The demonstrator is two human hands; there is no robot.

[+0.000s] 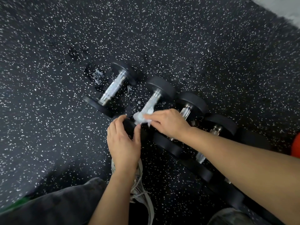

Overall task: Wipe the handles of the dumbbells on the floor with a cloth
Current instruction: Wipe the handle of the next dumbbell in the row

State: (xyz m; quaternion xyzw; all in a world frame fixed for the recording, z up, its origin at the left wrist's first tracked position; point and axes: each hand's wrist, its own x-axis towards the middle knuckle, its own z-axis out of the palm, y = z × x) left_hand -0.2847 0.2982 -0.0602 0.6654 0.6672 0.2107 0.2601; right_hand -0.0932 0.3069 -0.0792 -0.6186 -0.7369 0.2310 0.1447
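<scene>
1. Two hands are working low on the second dumbbell [155, 98] in a row of four lying side by side on the speckled floor [48, 127].
2. The left hand [124, 143] is curling its fingers and thumb around that dumbbell's near black end.
3. The right hand [168, 122] is pinching a crumpled white cloth [140, 117] against the near part of the shiny handle.
4. The first dumbbell [112, 88] is lying apart to the left, wet patches [97, 75] beside it.
5. Beyond the row, the floor is running open to a pale edge at the far right corner.
</scene>
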